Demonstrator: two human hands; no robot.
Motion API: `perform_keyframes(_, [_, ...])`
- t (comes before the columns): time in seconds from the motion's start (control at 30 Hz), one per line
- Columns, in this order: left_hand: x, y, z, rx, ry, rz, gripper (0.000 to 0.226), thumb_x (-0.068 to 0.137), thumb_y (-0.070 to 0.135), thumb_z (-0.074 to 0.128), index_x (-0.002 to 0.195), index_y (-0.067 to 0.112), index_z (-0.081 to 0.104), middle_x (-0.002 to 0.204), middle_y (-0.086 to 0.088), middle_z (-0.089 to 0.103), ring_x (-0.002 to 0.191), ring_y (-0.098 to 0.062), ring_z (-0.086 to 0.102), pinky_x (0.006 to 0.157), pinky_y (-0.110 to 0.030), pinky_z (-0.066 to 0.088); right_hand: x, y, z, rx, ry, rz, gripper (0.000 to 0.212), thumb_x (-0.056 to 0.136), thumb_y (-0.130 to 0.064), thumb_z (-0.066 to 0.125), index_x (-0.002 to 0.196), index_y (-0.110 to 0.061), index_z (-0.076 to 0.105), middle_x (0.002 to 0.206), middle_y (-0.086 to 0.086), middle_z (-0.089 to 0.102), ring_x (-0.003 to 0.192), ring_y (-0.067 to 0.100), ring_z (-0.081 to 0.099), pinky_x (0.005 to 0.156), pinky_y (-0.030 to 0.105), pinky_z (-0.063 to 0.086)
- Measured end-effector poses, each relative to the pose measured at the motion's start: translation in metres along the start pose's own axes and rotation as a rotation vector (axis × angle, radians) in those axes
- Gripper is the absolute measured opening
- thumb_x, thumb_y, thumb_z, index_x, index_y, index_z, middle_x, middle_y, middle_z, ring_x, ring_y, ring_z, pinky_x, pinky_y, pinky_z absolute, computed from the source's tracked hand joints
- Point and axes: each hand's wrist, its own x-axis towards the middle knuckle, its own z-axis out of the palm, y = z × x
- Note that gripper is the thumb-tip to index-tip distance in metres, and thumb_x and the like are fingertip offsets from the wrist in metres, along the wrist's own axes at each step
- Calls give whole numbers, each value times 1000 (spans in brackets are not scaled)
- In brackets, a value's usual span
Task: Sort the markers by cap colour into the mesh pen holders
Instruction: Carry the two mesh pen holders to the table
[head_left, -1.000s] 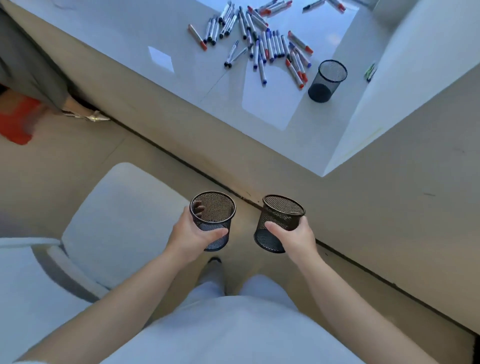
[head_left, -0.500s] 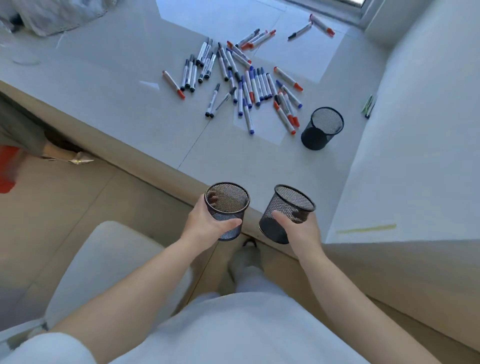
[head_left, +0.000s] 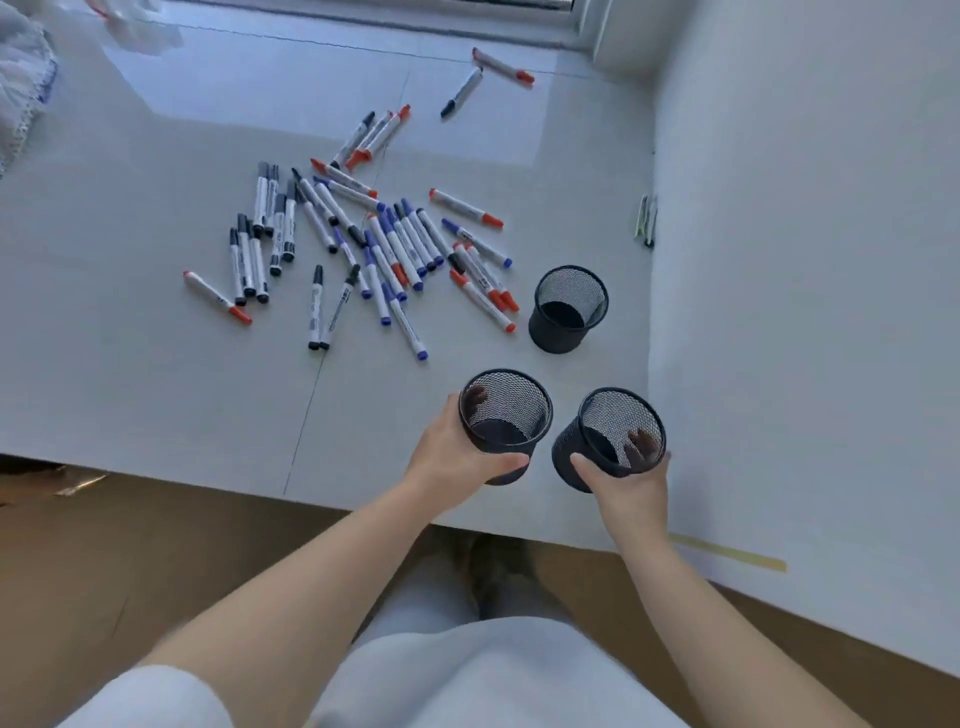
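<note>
Two hands (head_left: 457, 457) now over the table (head_left: 156, 389), each still gripping a mesh holder (head_left: 506, 410)

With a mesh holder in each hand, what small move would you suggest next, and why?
Probably set both down beside the third holder. The left hand and right hand each grip an empty holder above the table, and the markers lie unsorted.

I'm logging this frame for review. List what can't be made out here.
- Head view: print on the markers is too small to read.
- Fingers of the left hand and right hand are veiled by the mesh holders.
- Small objects by the wall: too small to identify.
- White cloth is cut off by the left edge.
</note>
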Motion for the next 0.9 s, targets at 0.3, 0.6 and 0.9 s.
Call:
perform_keyframes(0.3, [61, 13, 19, 102, -195, 95, 84, 44, 38, 87, 116, 33, 43, 107, 15, 56, 97, -7, 53, 76, -16, 40, -4, 12, 21, 38, 245, 84, 70, 52, -33, 85, 105, -35, 39, 99, -10, 58, 89, 13, 55, 77, 23, 39])
perform_keyframes(0.6, [80, 12, 49, 40, -162, 147, 80, 42, 42, 85, 111, 39, 43, 104, 22, 56, 95, -1, 53, 76, -14, 37, 0, 22, 26, 0, 271, 80, 69, 52, -29, 86, 106, -31, 44, 97, -12, 57, 88, 9, 55, 75, 22, 39])
perform_keyframes(0.9, [92, 16, 64, -51, -184, 125, 79, 53, 29, 86, 114, 45, 40, 110, 23, 55, 100, 4, 52, 74, -1, 38, 8, 32, 20, -39, 217, 71, 73, 55, -28, 86, 116, -27, 46, 106, -12, 59, 92, 6, 55, 76, 23, 42])
